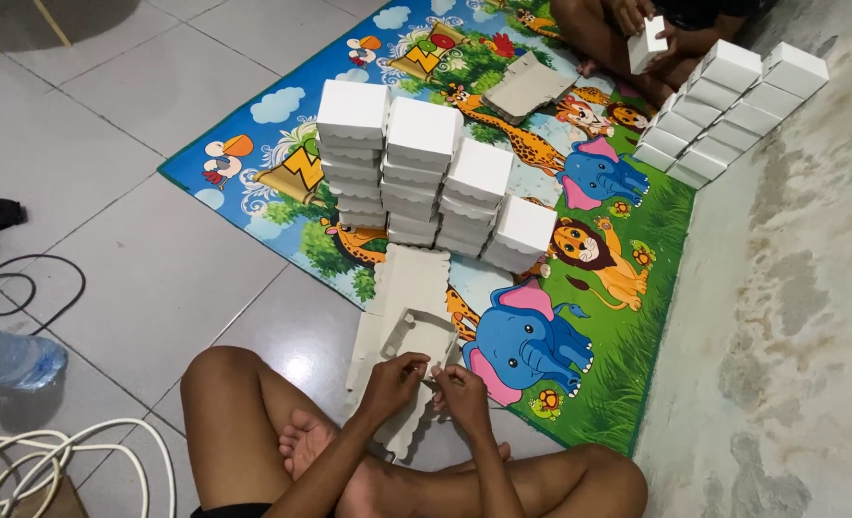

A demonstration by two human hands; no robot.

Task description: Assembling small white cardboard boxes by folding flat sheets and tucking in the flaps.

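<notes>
Crossed bare legs [253,422] nearest, on the tiled floor [138,259]. Just above the knees, left hand [394,381] and right hand [462,395] side by side, fingers curled shut on the near edge of a half-folded cardboard box [424,336] — held over a pile of flat, scallop-edged blanks [414,278] at the mat's near edge. To the left, white cable [81,451] coiled on the tiles, a plastic water bottle [9,357] lying on its side, a thin black wire [23,288] looped beyond it. Further out, on the bright animal-print play mat [627,317], four stacks of finished white boxes [426,173] close together, tallest at the left. Beyond them, more flat blanks [525,88] on the mat. Far right, rows of white boxes [723,110] lined up along the bare concrete floor [791,317] — and behind them another person's hands [637,19] around one white box [647,45].
</notes>
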